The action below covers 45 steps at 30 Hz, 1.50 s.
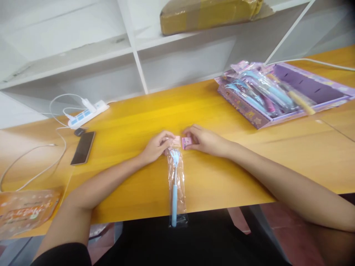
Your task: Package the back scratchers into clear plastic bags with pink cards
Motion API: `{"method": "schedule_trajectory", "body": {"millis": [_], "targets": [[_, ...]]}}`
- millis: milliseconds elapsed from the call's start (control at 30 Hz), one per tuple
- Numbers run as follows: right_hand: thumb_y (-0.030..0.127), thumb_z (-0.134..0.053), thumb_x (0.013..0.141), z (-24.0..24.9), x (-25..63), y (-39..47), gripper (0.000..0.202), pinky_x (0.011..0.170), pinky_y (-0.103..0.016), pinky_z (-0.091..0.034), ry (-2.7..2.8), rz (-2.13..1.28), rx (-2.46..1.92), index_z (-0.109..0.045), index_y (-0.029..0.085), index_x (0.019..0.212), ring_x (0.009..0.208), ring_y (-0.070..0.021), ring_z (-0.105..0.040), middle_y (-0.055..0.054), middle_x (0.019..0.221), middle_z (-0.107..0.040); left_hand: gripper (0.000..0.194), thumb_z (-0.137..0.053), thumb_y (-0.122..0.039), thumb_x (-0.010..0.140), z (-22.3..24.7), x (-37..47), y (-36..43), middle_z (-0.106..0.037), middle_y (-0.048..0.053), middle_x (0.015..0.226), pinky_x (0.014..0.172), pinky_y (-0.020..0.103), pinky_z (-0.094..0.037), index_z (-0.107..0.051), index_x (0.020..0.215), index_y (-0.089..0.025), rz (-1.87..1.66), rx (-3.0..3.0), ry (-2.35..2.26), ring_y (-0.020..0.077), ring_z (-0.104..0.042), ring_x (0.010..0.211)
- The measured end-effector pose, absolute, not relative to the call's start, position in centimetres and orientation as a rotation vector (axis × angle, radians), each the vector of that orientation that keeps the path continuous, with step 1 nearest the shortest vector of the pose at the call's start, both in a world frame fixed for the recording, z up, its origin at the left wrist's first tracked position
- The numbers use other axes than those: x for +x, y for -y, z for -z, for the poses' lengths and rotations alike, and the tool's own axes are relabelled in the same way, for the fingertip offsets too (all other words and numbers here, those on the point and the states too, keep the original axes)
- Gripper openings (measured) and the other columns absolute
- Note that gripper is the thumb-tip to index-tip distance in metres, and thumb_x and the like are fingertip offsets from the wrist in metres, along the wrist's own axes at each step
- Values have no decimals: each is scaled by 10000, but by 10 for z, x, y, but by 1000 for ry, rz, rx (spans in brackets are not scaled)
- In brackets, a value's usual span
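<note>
A light blue hand-shaped scratcher (174,199) lies in a clear plastic sleeve, its bottom end reaching past the table's front edge. At the sleeve's top, my left hand (158,146) is closed on the pale pink header of the package. Just to the right, my right hand (205,140) pinches a small pink and purple card (186,142) between thumb and fingers. The card is beside the header, with a narrow gap between them. Print on both is too blurred to read.
A purple display box (260,120) with several wrapped scratchers stands at the right back. A phone (83,148), a power strip (88,115) with white cables, and an orange plastic bag (29,212) are on the left. Shelves (135,48) hold a taped parcel (205,15).
</note>
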State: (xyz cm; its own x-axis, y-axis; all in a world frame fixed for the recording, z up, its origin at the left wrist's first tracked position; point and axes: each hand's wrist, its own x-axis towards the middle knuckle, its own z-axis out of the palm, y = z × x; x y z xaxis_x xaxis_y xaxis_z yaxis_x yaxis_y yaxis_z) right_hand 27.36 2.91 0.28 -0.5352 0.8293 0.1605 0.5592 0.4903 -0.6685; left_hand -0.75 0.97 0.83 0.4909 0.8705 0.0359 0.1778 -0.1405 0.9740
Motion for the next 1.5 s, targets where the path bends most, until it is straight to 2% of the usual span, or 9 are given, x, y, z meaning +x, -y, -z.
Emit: {"method": "schedule_trajectory", "body": {"millis": [167, 267, 333, 600, 900, 1067, 1233, 1333, 1500], "targets": [[472, -862, 803, -5, 273, -32, 400, 664, -308, -495, 2041, -1225, -1106, -740, 201, 1070, 715, -163, -620, -11, 839, -700, 233, -685, -446, 1024, -7, -5, -16, -687, 42, 986, 701, 270, -529, -724, 1027, -216, -896, 1733, -927, 143, -652, 754], [528, -832, 832, -10, 273, -31, 371, 706, -331, -548, 1863, -1441, -1077, -737, 203, 984, 721, -167, -666, -16, 810, -732, 182, -732, -391, 993, -11, -3, -18, -700, 76, 1078, 889, 313, -535, -762, 979, -212, -1020, 1766, -930, 197, -674, 988], [562, -838, 832, -13, 274, -31, 400, 743, -355, -580, 1791, -1501, -1074, -742, 203, 978, 747, -179, -699, -29, 829, -762, 161, -751, -369, 980, -12, -3, -17, -714, 77, 1062, 930, 319, -518, -770, 976, -209, -1054, 1718, -946, 205, -667, 1022], [588, -732, 911, -6, 270, -32, 403, 778, -375, -574, 1915, -1225, -1160, -783, 191, 958, 781, -205, -696, -53, 889, -783, 304, -720, -499, 1002, -6, -5, -13, -752, 52, 943, 788, 287, -524, -674, 1062, -205, -1046, 1497, -954, 161, -681, 824], [472, -563, 1037, -2, 262, -29, 285, 792, -368, -499, 2016, -748, -1134, -576, 230, 885, 820, -222, -630, -69, 900, -669, 324, -670, -527, 1033, -10, -3, -11, -731, 65, 1050, 732, 276, -511, -648, 1049, -204, -1123, 1563, -986, 134, -646, 780], [536, -555, 1058, 0, 258, -24, 303, 681, -339, -474, 1940, -872, -1226, -506, 251, 967, 676, -202, -617, -19, 770, -683, 353, -668, -561, 1026, -9, -3, -11, -678, 21, 888, 719, 282, -511, -612, 982, -216, -1134, 1546, -977, 143, -642, 755], [635, -718, 957, 0, 255, -24, 462, 566, -298, -486, 1758, -1172, -1060, -480, 256, 1074, 580, -151, -617, 38, 753, -676, 350, -669, -557, 1027, -8, -3, -12, -691, 17, 869, 716, 279, -519, -607, 1004, -214, -1101, 1534, -969, 141, -643, 748], [643, -780, 916, 0, 254, -23, 543, 454, -262, -481, 1585, -1404, -982, -456, 267, 1136, 525, -122, -625, 58, 819, -647, 348, -679, -553, 1022, -8, -2, -12, -716, 23, 891, 722, 276, -522, -609, 1007, -212, -1092, 1526, -970, 136, -647, 746], [602, -861, 855, -1, 251, -25, 602, 480, -271, -534, 1478, -1491, -881, -471, 266, 1167, 597, -111, -648, 10, 1000, -680, 320, -670, -523, 1035, -9, -2, -13, -757, 35, 893, 708, 276, -515, -593, 1003, -214, -1080, 1510, -963, 133, -651, 723]]}}
